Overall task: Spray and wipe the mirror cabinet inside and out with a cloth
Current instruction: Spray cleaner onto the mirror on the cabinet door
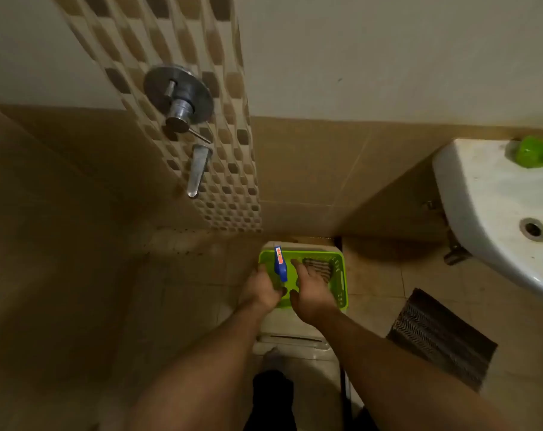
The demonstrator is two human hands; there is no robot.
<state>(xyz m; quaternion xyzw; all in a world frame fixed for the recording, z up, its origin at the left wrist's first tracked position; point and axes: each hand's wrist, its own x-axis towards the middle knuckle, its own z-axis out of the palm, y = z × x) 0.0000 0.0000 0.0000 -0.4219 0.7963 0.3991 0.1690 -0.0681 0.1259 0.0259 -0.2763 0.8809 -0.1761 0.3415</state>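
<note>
A green plastic basket [341, 287] stands on a white stool [292, 334] on the bathroom floor. Inside it a blue spray bottle [279, 262] stands upright at the left, and a dark striped cloth [321, 267] lies at the right. My left hand [264, 287] is at the basket's left side with its fingers curled round the bottle's lower part, which the hand hides. My right hand [310, 290] reaches into the basket, fingers straight, fingertips over the near edge of the cloth. The mirror cabinet is not in view.
A white washbasin [487, 213] juts out at the right with a green object [532, 154] on its rim. A dark striped mat [441, 337] lies on the floor below it. A chrome shower mixer and spout [180, 101] project from the tiled wall at the left.
</note>
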